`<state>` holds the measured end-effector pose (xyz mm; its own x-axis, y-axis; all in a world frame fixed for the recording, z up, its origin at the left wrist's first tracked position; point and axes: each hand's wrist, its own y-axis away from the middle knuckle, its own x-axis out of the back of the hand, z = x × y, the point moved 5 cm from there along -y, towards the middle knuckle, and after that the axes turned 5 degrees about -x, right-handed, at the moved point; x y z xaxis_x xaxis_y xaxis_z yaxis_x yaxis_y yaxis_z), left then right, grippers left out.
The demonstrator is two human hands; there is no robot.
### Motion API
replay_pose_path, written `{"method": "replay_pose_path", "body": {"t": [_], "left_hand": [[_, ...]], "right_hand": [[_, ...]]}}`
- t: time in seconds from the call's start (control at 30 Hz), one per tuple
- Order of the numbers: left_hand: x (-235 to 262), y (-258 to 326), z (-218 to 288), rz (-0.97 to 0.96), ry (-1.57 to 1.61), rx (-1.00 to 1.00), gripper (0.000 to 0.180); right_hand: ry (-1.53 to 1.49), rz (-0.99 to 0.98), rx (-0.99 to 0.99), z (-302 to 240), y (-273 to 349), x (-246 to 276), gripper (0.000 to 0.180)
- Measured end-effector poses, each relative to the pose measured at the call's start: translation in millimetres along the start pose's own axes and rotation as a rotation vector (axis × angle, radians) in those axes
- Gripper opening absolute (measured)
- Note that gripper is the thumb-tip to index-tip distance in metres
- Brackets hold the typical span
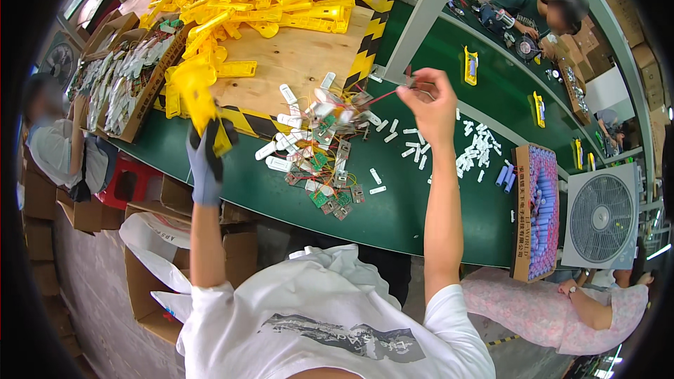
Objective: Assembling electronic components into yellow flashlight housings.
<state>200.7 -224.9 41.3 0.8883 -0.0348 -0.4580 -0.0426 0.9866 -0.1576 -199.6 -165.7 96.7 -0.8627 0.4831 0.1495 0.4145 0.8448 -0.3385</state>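
Note:
My left hand (pixel 206 161), in a grey and black glove, is closed around a yellow plastic housing (pixel 194 92), which it holds tilted over the near edge of the wooden board. My right hand (pixel 434 104) is bare and raised over the green table, its fingers pinched on thin red wires (pixel 382 97). These wires run left to a blurred bunch of parts above a heap of wired circuit boards (pixel 324 126) and white plastic pieces (pixel 279 163). The heap lies between my two hands.
Yellow housings (pixel 274 0) cover the wooden board (pixel 295 52). Small white strips (pixel 477 147) lie scattered to the right, beside a box of cylindrical cells (pixel 521 221) and a fan (pixel 600 217). A carton of parts (pixel 133 74) stands left. Other people sit around the tables.

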Motion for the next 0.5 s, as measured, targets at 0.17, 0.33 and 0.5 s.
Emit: {"method": "replay_pose_path", "body": {"t": [0.17, 0.33, 0.5], "left_hand": [[-79, 118, -46, -0.246, 0.696, 0.643, 0.041], [-174, 190, -73, -0.597, 0.8, 0.87, 0.034], [-229, 179, -103, -0.471, 1.064, 0.914, 0.031]], "right_hand": [[0.072, -0.085, -0.142, 5, 6, 12, 0.036], [-0.067, 0.001, -0.16, -34, 29, 44, 0.038], [-0.179, -0.031, -0.116, -74, 107, 71, 0.038]]}}
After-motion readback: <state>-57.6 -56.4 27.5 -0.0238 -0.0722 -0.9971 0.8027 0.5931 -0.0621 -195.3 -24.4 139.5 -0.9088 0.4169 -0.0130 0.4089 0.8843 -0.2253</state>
